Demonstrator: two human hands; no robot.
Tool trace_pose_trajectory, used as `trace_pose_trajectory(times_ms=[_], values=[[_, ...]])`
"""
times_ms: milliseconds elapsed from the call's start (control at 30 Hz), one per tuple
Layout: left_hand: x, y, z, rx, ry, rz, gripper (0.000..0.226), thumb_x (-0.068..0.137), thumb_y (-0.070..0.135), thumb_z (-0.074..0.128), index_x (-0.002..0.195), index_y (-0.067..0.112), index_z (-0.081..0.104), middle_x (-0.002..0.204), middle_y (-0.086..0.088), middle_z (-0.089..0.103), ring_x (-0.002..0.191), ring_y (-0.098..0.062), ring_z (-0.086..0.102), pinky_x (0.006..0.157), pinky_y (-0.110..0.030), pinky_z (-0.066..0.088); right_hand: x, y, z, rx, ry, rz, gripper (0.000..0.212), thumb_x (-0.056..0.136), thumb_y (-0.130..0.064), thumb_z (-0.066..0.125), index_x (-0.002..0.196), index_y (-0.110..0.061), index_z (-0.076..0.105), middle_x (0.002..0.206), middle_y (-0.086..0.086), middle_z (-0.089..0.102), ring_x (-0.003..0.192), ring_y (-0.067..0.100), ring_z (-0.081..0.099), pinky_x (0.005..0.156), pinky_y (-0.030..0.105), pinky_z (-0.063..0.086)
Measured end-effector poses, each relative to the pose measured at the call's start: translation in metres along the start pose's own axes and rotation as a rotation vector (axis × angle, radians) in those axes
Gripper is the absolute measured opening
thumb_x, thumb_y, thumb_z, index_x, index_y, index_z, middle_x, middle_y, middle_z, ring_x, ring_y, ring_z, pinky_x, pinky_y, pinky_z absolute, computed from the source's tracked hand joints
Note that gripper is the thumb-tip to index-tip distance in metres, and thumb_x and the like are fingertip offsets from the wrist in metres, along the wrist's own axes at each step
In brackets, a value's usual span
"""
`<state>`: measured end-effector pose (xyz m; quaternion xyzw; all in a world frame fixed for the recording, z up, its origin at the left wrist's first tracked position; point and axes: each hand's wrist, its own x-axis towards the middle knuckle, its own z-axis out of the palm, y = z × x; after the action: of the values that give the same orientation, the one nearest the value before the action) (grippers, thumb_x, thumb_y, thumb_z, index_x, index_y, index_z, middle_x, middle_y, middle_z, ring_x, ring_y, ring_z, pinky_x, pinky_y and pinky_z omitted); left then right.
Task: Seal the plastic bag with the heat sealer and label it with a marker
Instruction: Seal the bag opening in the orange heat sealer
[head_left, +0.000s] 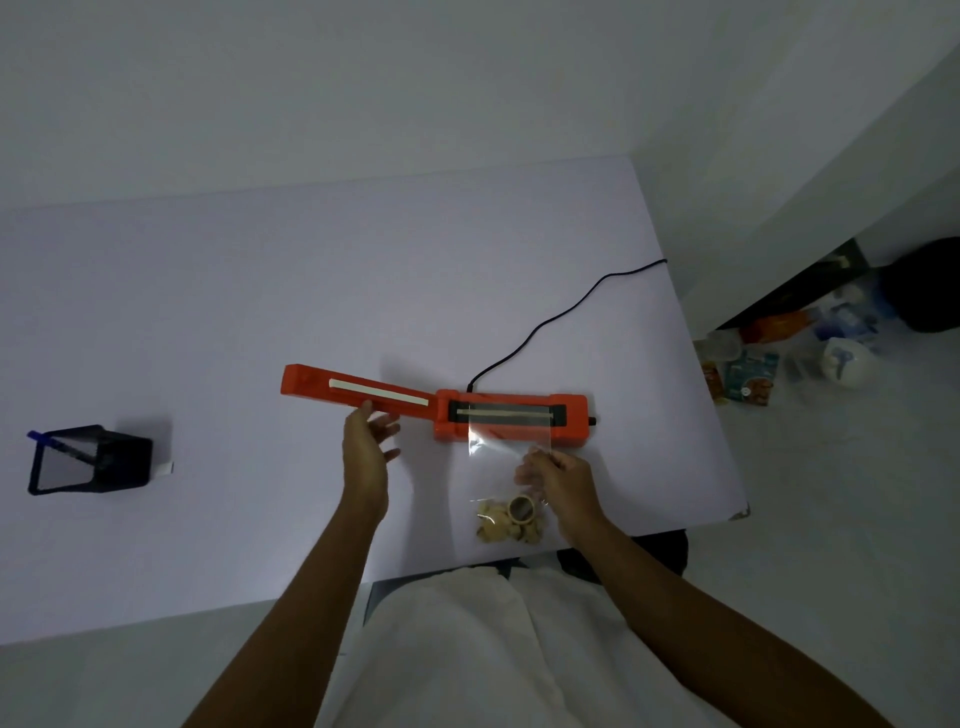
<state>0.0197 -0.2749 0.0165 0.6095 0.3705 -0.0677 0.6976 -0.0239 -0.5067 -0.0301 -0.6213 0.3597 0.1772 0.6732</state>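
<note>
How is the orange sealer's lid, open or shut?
Open. The lid is swung out left, baring the sealing strip, and the plastic bag lies across it.

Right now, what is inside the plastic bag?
Pale beige pieces and a small ring lie bunched at the near end of the plastic bag. The right hand pinches the bag's middle and covers that part. The far end looks empty, lying over the heat sealer.

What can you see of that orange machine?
The heat sealer is an orange, plastic-looking bar on the white table. Its lid arm is swung open leftward, showing a pale strip; the base has a black bed with another strip, a black knob at its right end and a black cord behind. The top of the plastic bag lies across the base; the left hand touches the arm.
</note>
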Motion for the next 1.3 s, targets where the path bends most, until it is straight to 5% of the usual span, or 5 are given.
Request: trace_pose_trajectory(times_ms=[167, 367, 667, 967, 1300], values=[[-0.009, -0.031, 0.018, 0.155, -0.084, -0.145, 0.054, 0.095, 0.057, 0.034, 0.125, 0.015, 0.051, 0.114, -0.008, 0.063, 0.105, -0.025, 0.058, 0.092, -0.043, 0.046, 0.002, 0.002, 0.000, -0.013, 0.001, -0.006, 0.016, 0.093, -0.020, 0.062, 0.087, -0.007, 0.070, 0.080, 0.014, 0.074, 0.077, 0.027, 0.071, 0.077, 0.040, 0.056], [-0.027, -0.044, 0.039, 0.399, -0.287, -0.093, 0.029, 0.093, 0.046, 0.050, 0.082, 0.022, 0.063, 0.090, -0.002, 0.063, 0.084, -0.016, 0.056, 0.075, -0.027, 0.044, 0.000, -0.001, -0.002, -0.023, 0.001, -0.024, 0.017, 0.092, -0.020, 0.064, 0.091, -0.005, 0.071, 0.081, 0.013, 0.075, 0.074, 0.022, 0.072, 0.069, 0.032, 0.054], [-0.018, -0.049, 0.049, 0.385, -0.290, -0.047, 0.020, 0.096, 0.026, 0.053, 0.089, 0.013, 0.067, 0.094, -0.011, 0.068, 0.092, -0.025, 0.064, 0.084, -0.032, 0.050, 0.003, -0.005, -0.006, -0.028, 0.007, -0.004, 0.014, 0.089, -0.016, 0.064, 0.088, -0.004, 0.072, 0.081, 0.013, 0.076, 0.076, 0.023, 0.072, 0.072, 0.036, 0.052], [-0.021, -0.041, 0.054, 0.365, -0.276, -0.027, 0.019, 0.097, 0.019, 0.049, 0.088, 0.012, 0.064, 0.092, -0.007, 0.069, 0.078, -0.017, 0.067, 0.064, -0.019, 0.045, 0.004, -0.016, -0.006, 0.003, 0.013, -0.042, 0.018, 0.093, -0.019, 0.061, 0.096, -0.003, 0.070, 0.086, 0.013, 0.075, 0.077, 0.022, 0.073, 0.077, 0.039, 0.055], [-0.017, -0.038, 0.059, 0.377, -0.263, -0.058, 0.016, 0.095, 0.016, 0.052, 0.093, 0.008, 0.065, 0.094, -0.010, 0.071, 0.076, -0.018, 0.069, 0.062, -0.021, 0.047, 0.006, -0.020, -0.004, 0.009, 0.018, -0.044, 0.017, 0.094, -0.016, 0.058, 0.096, -0.002, 0.068, 0.088, 0.017, 0.074, 0.077, 0.025, 0.073, 0.079, 0.044, 0.057]])
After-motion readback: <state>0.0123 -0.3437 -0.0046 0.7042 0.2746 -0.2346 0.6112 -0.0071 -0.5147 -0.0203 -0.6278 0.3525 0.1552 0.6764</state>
